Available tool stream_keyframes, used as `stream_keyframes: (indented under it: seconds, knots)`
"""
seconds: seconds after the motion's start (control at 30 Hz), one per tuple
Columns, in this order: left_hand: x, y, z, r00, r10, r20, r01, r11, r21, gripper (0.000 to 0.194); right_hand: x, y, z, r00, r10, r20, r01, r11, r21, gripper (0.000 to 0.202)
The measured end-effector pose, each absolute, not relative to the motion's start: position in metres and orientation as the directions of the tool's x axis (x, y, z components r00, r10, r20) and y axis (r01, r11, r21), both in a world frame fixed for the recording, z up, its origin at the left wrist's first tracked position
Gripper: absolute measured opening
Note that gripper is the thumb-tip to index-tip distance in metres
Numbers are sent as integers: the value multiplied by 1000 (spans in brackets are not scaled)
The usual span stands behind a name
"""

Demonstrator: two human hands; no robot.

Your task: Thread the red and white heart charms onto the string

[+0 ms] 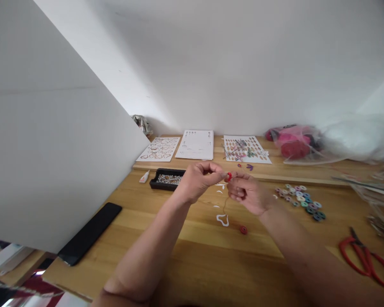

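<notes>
My left hand [200, 181] is closed in a pinch, its thumb and forefinger meeting at a small red thread-wrapped piece [229, 176]. Facing it, my right hand [248, 194] pinches the same piece from the other side, its remaining fingers curled in. What exactly lies between the fingertips is too small to make out fully. A thin brownish thread [224, 207] hangs below the hands toward a white cut-out paper outline [222, 220] on the wooden table. Close by on the tabletop lies a small red thread spool [243, 230].
Several coloured spools [302, 198] and red-handled scissors [366, 260] lie right. A black tray of beads [166, 179], a small white tube [144, 177] and a black phone-like slab [89, 232] are left. Patterned sheets [195, 145] and bagged pink material [296, 143] line the back ledge.
</notes>
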State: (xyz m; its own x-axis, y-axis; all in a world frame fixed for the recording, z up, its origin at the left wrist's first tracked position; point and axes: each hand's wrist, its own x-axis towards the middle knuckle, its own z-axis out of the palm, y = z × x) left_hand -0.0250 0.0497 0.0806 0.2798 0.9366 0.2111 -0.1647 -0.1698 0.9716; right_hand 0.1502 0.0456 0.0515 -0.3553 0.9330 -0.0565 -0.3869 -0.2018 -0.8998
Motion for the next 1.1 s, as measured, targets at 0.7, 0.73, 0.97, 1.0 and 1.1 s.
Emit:
stream_keyframes:
  seconds: [0.7, 0.73, 0.97, 1.0, 1.1]
  knots:
    - [-28, 42, 86, 399, 894, 203, 157, -284, 946, 14, 167, 27, 83, -49, 869, 492, 303, 482, -822, 13]
    - [-28, 42, 86, 400, 894, 200, 125, -269, 955, 16, 167, 30, 81, -43, 883, 468, 267, 461, -846, 14]
    - [-27, 47, 84, 346, 918, 192, -73, -177, 981, 23, 161, 45, 65, -222, 972, 72, -245, 16, -969, 23]
    - [-27, 47, 84, 336, 922, 195, -99, -171, 980, 23, 160, 46, 62, -272, 962, 18, -310, -70, -948, 23]
    - [-26, 48, 83, 302, 929, 217, -167, -172, 971, 23, 155, 47, 54, -389, 918, -78, -401, -245, -883, 22]
